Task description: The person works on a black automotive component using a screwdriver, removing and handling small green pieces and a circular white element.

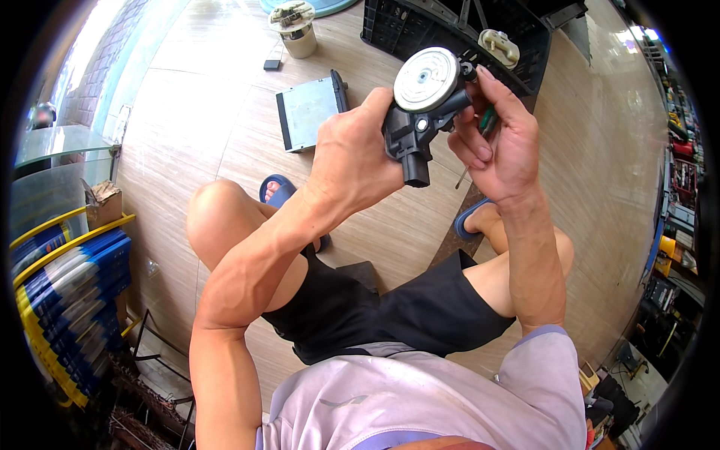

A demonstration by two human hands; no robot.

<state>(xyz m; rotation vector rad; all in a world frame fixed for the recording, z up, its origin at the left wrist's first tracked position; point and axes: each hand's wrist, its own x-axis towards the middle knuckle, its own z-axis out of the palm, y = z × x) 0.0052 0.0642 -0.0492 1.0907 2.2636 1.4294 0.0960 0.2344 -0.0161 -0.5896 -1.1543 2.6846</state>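
Up in front of me is a black plastic part with a round, whitish metal disc (426,79) on top and a socket-like end pointing down. My left hand (356,154) is closed around its left side, thumb up beside the disc. At its right side is my right hand (499,139), thumb and forefinger at a small black fitting (468,71). A screwdriver with a green handle (488,118) is tucked in the curled fingers of this hand, its thin shaft slanting down. The fingertips behind the part are partly hidden.
Beyond my hands, a flat silver-and-black box (311,115) lies on the tiled floor, near a white cylindrical unit (298,34). A black plastic crate (442,37) stands at the far side. Stacked blue-and-yellow items (75,292) are at left; crowded shelves (679,195) line the right.
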